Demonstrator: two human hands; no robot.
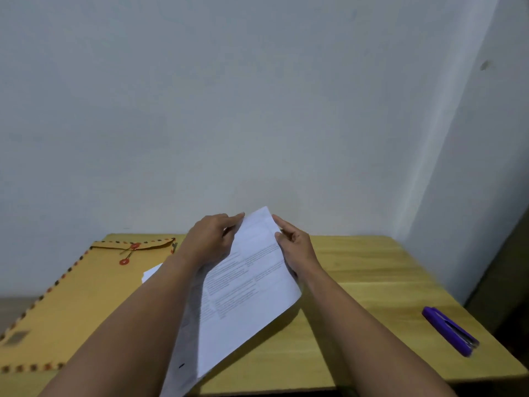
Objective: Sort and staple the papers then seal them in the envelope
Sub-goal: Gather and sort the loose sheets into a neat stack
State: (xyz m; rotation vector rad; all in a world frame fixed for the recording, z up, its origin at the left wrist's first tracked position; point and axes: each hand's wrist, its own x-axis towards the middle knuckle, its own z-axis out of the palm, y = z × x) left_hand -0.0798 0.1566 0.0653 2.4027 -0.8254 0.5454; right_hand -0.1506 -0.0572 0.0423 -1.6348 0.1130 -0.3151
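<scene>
Both bare forearms reach up from the lower frame toward its center, left hand (210, 237) and right hand (294, 247) pinching closed, palms facing inward.

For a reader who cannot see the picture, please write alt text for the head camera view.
Two bare hands, left hand and right hand, hold a sheaf of printed papers tilted above a wooden table. A closed brown envelope with a red string clasp lies at the left, a purple stapler at the right, a plain wall behind.
</scene>
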